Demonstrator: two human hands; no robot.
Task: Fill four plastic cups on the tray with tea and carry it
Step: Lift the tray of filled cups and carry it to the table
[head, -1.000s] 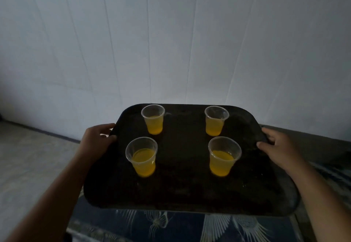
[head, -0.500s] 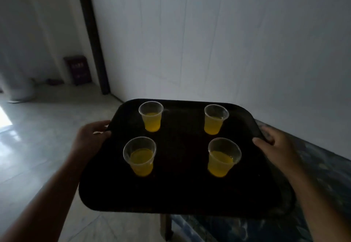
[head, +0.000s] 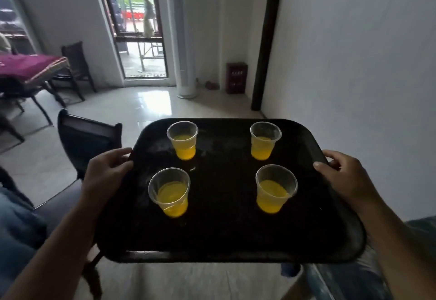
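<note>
I hold a black tray (head: pixel 224 233) level in the air in front of me. My left hand (head: pixel 106 172) grips its left rim and my right hand (head: pixel 344 177) grips its right rim, thumbs on top. Several clear plastic cups stand upright on it, each partly filled with yellow tea: far left cup (head: pixel 182 140), far right cup (head: pixel 264 140), near left cup (head: pixel 169 192), near right cup (head: pixel 274 189). They are spaced apart in a square.
A dark chair (head: pixel 87 137) stands just left of the tray. Beyond it is a table with a purple cloth (head: pixel 30 66) and more chairs. A white tower fan (head: pixel 182 40), a red crate (head: pixel 236 78) and a glass door (head: pixel 139 23) lie ahead. A white wall (head: pixel 365 52) runs along the right.
The view has swung left from the white wall to the open room. The tray stays level in both hands and the cups have not shifted on it.
</note>
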